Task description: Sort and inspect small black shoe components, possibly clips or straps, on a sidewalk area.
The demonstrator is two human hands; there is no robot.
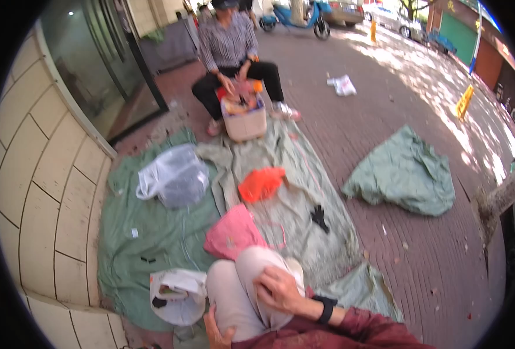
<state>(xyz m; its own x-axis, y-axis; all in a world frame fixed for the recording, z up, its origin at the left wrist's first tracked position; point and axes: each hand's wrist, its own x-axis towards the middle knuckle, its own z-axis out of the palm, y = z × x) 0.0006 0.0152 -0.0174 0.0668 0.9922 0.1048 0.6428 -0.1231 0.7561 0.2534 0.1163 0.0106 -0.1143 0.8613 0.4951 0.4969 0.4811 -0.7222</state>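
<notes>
My right hand (278, 289) lies on my right leg near the knee, its fingers loosely bent over the pale trousers (231, 296). I can make out nothing held in it, and a dark band circles its wrist. Low in the picture, my left hand (218, 330) rests against the outer side of my left thigh with its fingers apart and empty. Just left of that leg stands a white bag (196, 285), its mouth gaping, with something dark inside. A pink drawstring bag (234, 232) lies right in front of my knees.
Green tarps (135, 232) cover the ground, holding a translucent plastic bag (176, 174), an orange-red bag (261, 183) and a black glove-like item (320, 218). Opposite, a seated person (228, 43) reaches into a filled bin (244, 123). A crumpled tarp (406, 174) lies right; a tiled wall (42, 174) bounds the left.
</notes>
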